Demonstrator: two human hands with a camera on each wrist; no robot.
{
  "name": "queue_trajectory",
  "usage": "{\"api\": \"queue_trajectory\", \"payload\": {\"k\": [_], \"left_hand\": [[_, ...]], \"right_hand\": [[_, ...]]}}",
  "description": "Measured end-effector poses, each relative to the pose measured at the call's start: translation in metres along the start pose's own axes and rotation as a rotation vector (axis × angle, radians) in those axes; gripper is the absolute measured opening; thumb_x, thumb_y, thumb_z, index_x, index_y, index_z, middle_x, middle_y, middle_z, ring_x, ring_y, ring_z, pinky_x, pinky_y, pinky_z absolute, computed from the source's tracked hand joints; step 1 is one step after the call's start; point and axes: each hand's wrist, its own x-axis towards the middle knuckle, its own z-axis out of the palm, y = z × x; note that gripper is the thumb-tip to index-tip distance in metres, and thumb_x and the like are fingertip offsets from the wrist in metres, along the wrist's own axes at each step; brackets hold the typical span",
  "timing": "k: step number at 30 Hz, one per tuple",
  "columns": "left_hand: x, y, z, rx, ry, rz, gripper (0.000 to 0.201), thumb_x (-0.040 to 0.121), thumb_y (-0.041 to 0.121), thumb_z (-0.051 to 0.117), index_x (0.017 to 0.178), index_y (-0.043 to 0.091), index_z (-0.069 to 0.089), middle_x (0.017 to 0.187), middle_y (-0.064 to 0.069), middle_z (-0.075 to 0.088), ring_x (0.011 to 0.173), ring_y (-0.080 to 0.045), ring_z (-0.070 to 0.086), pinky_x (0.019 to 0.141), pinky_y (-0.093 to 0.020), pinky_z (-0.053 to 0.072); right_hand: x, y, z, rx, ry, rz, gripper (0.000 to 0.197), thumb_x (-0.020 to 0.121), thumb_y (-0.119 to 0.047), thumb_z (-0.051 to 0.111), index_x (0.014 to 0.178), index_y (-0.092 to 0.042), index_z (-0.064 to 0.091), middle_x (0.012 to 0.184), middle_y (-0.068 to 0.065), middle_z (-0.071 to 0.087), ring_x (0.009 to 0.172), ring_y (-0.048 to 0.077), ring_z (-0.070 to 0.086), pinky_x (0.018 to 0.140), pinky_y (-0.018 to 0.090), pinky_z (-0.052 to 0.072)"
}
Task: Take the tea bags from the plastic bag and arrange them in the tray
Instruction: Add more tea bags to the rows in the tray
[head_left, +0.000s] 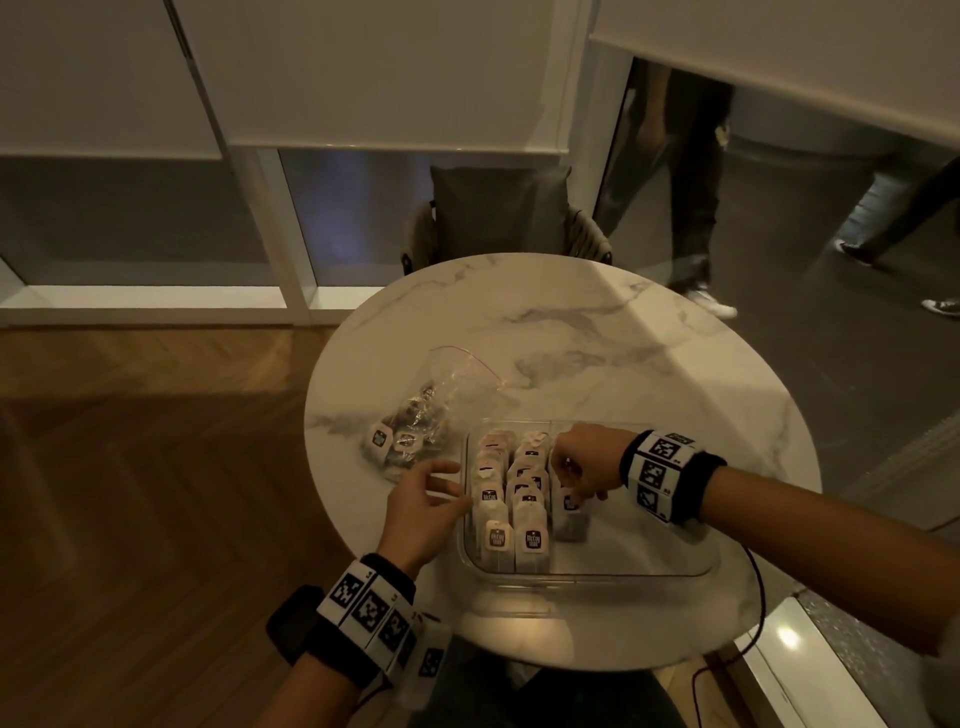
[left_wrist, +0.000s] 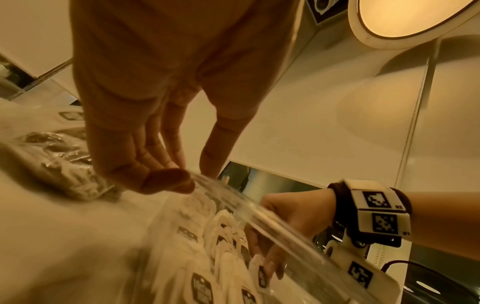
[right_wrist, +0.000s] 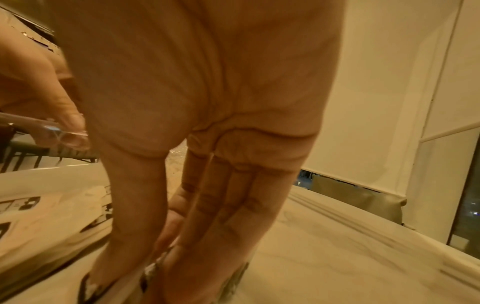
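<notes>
Head view: a clear plastic tray (head_left: 670, 566) is shown on a round marble table (head_left: 649, 343), with two rows of tagged tea bags (head_left: 511, 499) stood upright along its left side. A further tea bag (head_left: 570, 512), beginning a third row, is pinched between thumb and fingers of the right hand (head_left: 584, 460), which is lowered into the tray. The left hand (head_left: 423, 501) is held loosely open, nothing grasped, its fingertips (left_wrist: 168, 181) touching the tray's left rim. A clear plastic bag (head_left: 421, 415) holding the remaining tea bags is seen just left of the tray.
</notes>
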Motion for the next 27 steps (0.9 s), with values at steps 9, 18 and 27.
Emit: {"api": "queue_trajectory", "payload": {"k": [9,18,27], "left_hand": [[0.0,0.012,-0.018,0.0,-0.067,-0.005,0.016,0.095,0.012,0.062,0.11,0.012,0.066,0.095,-0.013,0.071,0.083,-0.023,0.068,0.066,-0.027,0.054],[0.06,0.032,-0.038,0.531,0.086,-0.113,0.104,0.067,0.014,0.088,0.149,0.027,0.026,0.154,-0.018,0.016,0.145,-0.037,0.012,0.118,-0.053,0.021],[0.113,0.005,-0.034,0.687,0.145,-0.041,0.05,0.079,0.029,0.075,0.119,0.009,0.051,0.119,-0.019,0.061,0.112,-0.04,0.056,0.093,-0.043,0.049]], "right_hand": [[-0.003,0.002,-0.013,0.047,0.092,0.004,0.016,0.077,-0.022,0.082,0.084,-0.013,0.07,0.074,-0.002,0.068,0.056,0.014,0.064,0.063,0.031,0.058],[-0.006,-0.018,-0.05,0.247,0.246,-0.102,0.017,0.082,-0.031,0.078,0.085,-0.017,0.068,0.067,-0.004,0.07,0.061,0.011,0.069,0.069,0.03,0.059],[-0.022,-0.018,-0.046,0.464,0.308,-0.168,0.017,0.083,-0.025,0.077,0.087,-0.011,0.068,0.07,0.004,0.073,0.058,0.013,0.069,0.066,0.031,0.059]]}}
